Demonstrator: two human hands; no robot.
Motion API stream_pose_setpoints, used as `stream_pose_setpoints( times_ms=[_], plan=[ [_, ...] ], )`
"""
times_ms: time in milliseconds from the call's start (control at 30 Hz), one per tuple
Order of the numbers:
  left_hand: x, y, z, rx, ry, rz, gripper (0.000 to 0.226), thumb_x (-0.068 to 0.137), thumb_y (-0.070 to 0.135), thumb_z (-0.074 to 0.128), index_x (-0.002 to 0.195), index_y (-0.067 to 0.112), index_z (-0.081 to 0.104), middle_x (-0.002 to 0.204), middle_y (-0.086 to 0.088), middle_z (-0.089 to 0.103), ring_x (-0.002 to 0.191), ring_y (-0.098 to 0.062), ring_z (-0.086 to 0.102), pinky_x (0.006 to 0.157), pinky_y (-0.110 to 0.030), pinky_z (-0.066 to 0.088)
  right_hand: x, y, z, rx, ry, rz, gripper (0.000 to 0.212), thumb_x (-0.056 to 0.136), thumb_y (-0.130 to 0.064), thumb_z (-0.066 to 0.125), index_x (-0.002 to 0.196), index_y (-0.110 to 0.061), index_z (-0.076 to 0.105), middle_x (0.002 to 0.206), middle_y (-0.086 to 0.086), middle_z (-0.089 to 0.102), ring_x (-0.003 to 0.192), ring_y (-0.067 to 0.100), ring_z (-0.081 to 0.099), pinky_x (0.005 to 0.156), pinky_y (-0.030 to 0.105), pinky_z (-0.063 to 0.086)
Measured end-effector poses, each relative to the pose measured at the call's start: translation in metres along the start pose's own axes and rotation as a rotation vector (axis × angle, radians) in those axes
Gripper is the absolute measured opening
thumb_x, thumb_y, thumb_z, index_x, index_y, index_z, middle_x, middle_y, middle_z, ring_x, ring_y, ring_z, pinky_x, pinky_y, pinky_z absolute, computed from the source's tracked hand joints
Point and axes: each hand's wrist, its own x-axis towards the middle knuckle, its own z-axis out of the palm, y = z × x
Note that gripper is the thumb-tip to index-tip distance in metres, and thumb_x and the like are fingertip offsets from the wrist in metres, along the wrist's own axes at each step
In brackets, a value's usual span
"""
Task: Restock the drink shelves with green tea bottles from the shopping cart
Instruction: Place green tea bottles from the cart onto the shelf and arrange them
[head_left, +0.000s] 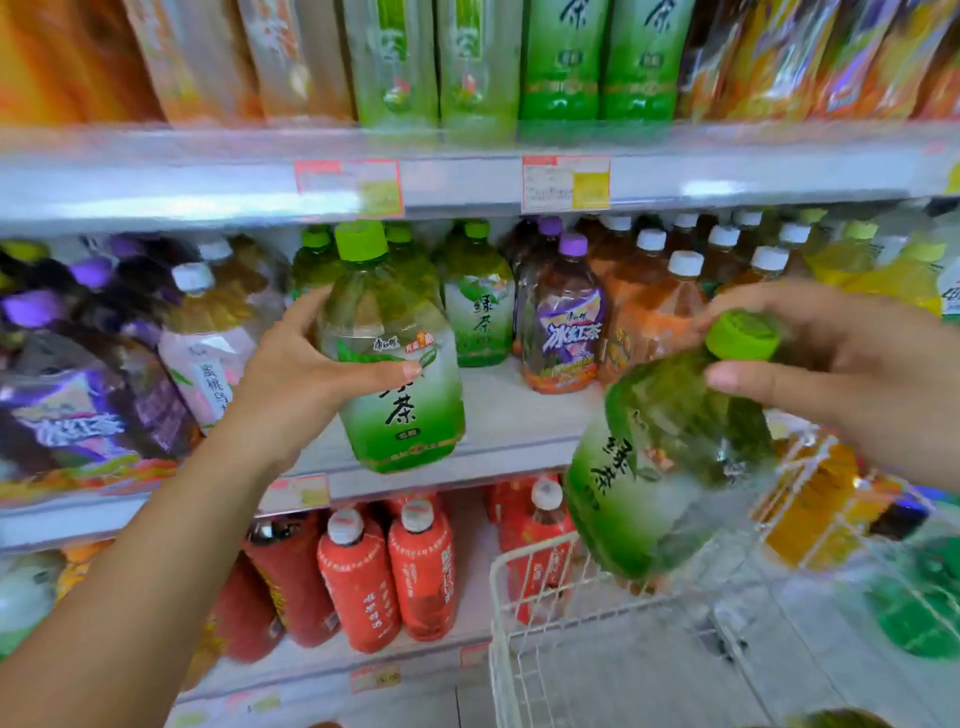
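Left grip (311, 374): curled round the shoulder of the first green tea bottle (400, 364), thumb across the front of the label, fingers behind it.
First green tea bottle: upright, leaning slightly, its base at the front lip of the middle shelf (509, 415); whether it already rests there cannot be told.
Right grip (857, 374): pinching the second green tea bottle (660, 467) at the neck, fingers over the green cap, thumb just below it.
Second green tea bottle: hangs tilted below and to the left of that grip, over the front corner of the white wire shopping cart (519, 597).
Behind the left grip: more green-capped tea bottles (478, 312) stand deeper on the same shelf.
Between the grips: a purple-capped iced tea bottle (563, 322) and orange drinks with white caps (649, 301), with a bare strip of shelf in front of them.
Left of the left grip: a pink-labelled bottle (208, 353) and blurred purple-labelled ones.
Below the left grip: red bottles (358, 582) on the lower shelf.
Above both grips: price tags (565, 183) on the shelf rail, green packs (561, 62) on the top shelf.
Under the right grip: yellow bottles (810, 509) in the cart.
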Motion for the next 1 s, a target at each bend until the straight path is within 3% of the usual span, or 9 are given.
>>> stream_pose_setpoints(
  times_ms=[67, 167, 300, 467, 667, 767, 867, 933, 1000],
  plan=[
    [0.012, -0.006, -0.014, 0.032, 0.059, 0.004, 0.091, 0.032, 0.036, 0.098, 0.116, 0.027, 0.062, 0.103, 0.011, 0.074, 0.090, -0.002, 0.069, 0.079, -0.021, 0.051, 0.028, -0.008, 0.011, -0.049, -0.009, -0.043, 0.052, 0.067, -0.072, 0.063, 0.105, -0.037, 0.062, 0.094, -0.014, 0.072, 0.079, 0.006, 0.067, 0.068, 0.024, 0.053],
    [0.027, -0.020, -0.026, 0.121, 0.082, 0.017, 0.095, 0.040, 0.027, 0.098, 0.126, 0.025, 0.056, 0.112, 0.010, 0.069, 0.103, -0.007, 0.065, 0.093, -0.027, 0.050, 0.066, -0.014, 0.045, -0.188, 0.029, -0.092, 0.025, 0.082, -0.039, 0.066, 0.105, -0.031, 0.060, 0.071, -0.020, 0.066, 0.064, -0.002, 0.061, 0.056, 0.011, 0.041],
    [0.042, -0.050, -0.032, 0.148, 0.116, -0.031, 0.088, 0.052, 0.020, 0.096, 0.128, 0.027, 0.053, 0.118, 0.008, 0.066, 0.110, -0.013, 0.062, 0.099, -0.030, 0.047, 0.106, -0.002, 0.097, -0.311, 0.011, -0.138, 0.035, 0.084, -0.046, 0.059, 0.115, -0.032, 0.054, 0.093, -0.005, 0.065, 0.081, 0.015, 0.060, 0.073, 0.033, 0.047],
    [0.067, -0.079, -0.038, 0.169, 0.098, -0.086, 0.103, 0.049, 0.024, 0.098, 0.138, 0.021, 0.047, 0.126, 0.002, 0.063, 0.116, -0.019, 0.059, 0.107, -0.040, 0.044, 0.154, 0.002, 0.128, -0.284, 0.026, -0.167, 0.033, 0.089, -0.034, 0.063, 0.120, -0.028, 0.056, 0.105, -0.001, 0.066, 0.087, 0.018, 0.061, 0.081, 0.034, 0.049],
    [0.085, -0.088, -0.040, 0.132, 0.052, -0.116, 0.097, 0.057, 0.021, 0.095, 0.137, 0.023, 0.040, 0.127, 0.001, 0.060, 0.116, -0.020, 0.058, 0.106, -0.041, 0.046, 0.202, 0.023, 0.154, -0.085, -0.189, -0.096, 0.023, 0.089, -0.023, 0.064, 0.105, -0.038, 0.057, 0.103, 0.000, 0.065, 0.087, 0.017, 0.063, 0.086, 0.037, 0.051],
    [0.085, -0.090, -0.042, 0.199, 0.024, -0.068, 0.097, 0.067, 0.021, 0.090, 0.138, 0.026, 0.025, 0.136, -0.003, 0.046, 0.124, -0.022, 0.050, 0.107, -0.034, 0.041, 0.209, 0.028, 0.159, 0.119, -0.181, -0.003, 0.039, 0.094, -0.013, 0.059, 0.127, -0.031, 0.050, 0.121, -0.001, 0.061, 0.108, 0.011, 0.060, 0.101, 0.032, 0.046],
    [0.074, -0.085, -0.035, 0.402, 0.071, 0.072, 0.091, 0.075, 0.019, 0.084, 0.145, 0.019, 0.027, 0.146, -0.005, 0.040, 0.135, -0.019, 0.039, 0.112, -0.025, 0.030, 0.185, 0.033, 0.183, 0.207, -0.034, 0.119, 0.078, 0.087, -0.033, 0.067, 0.150, -0.029, 0.020, 0.147, -0.006, 0.040, 0.134, 0.007, 0.037, 0.113, 0.031, 0.030],
    [0.059, -0.090, -0.032, 0.521, 0.165, 0.210, 0.083, 0.079, 0.016, 0.080, 0.147, 0.015, 0.032, 0.152, -0.002, 0.037, 0.139, -0.013, 0.034, 0.111, -0.013, 0.021, 0.156, 0.038, 0.212, 0.227, 0.141, 0.185, 0.101, 0.076, -0.035, 0.078, 0.152, -0.026, 0.012, 0.153, -0.004, 0.027, 0.133, 0.000, 0.026, 0.111, 0.025, 0.024],
    [0.040, -0.105, -0.034, 0.598, 0.235, 0.309, 0.075, 0.083, 0.015, 0.076, 0.147, 0.012, 0.036, 0.154, -0.003, 0.038, 0.140, -0.010, 0.031, 0.114, -0.011, 0.017, 0.133, 0.047, 0.238, 0.194, 0.252, 0.236, 0.110, 0.068, -0.027, 0.085, 0.151, -0.025, 0.013, 0.149, 0.002, 0.027, 0.123, -0.001, 0.028, 0.107, 0.020, 0.025]
  ],
)
